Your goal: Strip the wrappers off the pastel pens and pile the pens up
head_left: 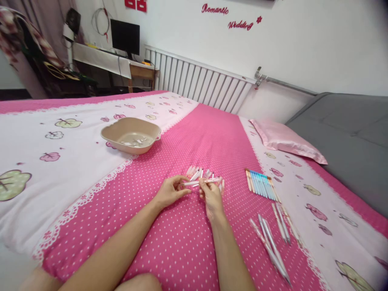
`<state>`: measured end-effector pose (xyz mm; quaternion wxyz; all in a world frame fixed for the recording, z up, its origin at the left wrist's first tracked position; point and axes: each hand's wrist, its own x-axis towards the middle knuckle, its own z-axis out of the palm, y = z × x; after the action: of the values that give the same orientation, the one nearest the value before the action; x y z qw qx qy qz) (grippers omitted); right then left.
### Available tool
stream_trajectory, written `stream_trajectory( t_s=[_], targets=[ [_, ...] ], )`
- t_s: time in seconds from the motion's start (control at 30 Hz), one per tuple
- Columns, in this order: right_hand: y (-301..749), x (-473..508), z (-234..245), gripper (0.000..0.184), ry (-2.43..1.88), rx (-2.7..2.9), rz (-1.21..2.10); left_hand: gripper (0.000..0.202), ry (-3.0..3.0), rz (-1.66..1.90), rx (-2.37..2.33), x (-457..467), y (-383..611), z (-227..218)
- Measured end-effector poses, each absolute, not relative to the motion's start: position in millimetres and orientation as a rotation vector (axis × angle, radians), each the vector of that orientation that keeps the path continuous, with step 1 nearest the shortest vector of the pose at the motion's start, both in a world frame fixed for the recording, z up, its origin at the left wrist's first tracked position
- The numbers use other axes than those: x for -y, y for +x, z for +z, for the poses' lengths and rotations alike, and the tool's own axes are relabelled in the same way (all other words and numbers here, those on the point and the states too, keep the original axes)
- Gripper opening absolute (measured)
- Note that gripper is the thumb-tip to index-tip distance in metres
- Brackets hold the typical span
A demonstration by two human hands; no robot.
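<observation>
A slim white and pink pen lies crosswise between my two hands. My right hand pinches it with thumb and fingertips. My left hand has its fingers curled at the pen's left end, with the thumb sticking out below; the exact contact is too small to make out. Just beyond my hands, a bunch of pink and white pen parts lies on the pink dotted bedspread, partly hidden by my fingers.
A beige plastic basin with small white pieces inside stands to the left. On the right lie a row of blue pens, several whitish pens and a looser group of clear and silvery pens. A pink pillow rests by the grey headboard.
</observation>
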<state>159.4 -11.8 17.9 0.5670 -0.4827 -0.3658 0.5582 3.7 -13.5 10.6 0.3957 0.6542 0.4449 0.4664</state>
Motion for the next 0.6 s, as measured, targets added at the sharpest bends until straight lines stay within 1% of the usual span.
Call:
stream_trajectory(
  t_s=[0.07,0.1,0.17,0.23,0.3,0.33,0.43,0.5,0.53,0.6],
  targets=[
    [158.4,11.8,16.1,0.036,-1.146,0.874,1.316,0.033,1.673,1.178,-1.127,13.0,3.9,9.1],
    [157.8,11.8,15.7,0.036,-1.143,0.881,1.317,0.032,1.668,1.159,-1.131,12.7,3.8,8.7],
    [156.5,12.2,16.1,0.035,-1.121,0.888,1.32,0.037,1.627,1.09,-1.151,12.6,3.2,8.6],
    [155.5,12.8,17.5,0.035,-1.093,0.89,1.329,0.047,1.57,1.017,-1.185,13.1,2.7,9.5],
    [155.0,13.5,19.1,0.034,-1.078,0.885,1.345,0.053,1.521,1.006,-1.205,13.9,2.7,10.6],
    [155.0,13.9,19.7,0.034,-1.076,0.879,1.349,0.052,1.514,1.027,-1.196,14.3,2.9,11.0],
    [155.6,14.5,20.2,0.034,-1.08,0.85,1.346,0.038,1.54,1.142,-1.13,14.8,4.0,10.7],
    [156.1,14.4,19.7,0.034,-1.08,0.837,1.343,0.044,1.578,1.201,-1.09,14.5,4.6,9.7],
    [156.2,14.3,19.2,0.034,-1.08,0.837,1.344,0.043,1.598,1.213,-1.09,14.2,4.7,9.2],
    [156.4,13.9,18.5,0.035,-1.084,0.845,1.342,0.031,1.642,1.211,-1.111,13.7,4.4,9.0]
  ],
)
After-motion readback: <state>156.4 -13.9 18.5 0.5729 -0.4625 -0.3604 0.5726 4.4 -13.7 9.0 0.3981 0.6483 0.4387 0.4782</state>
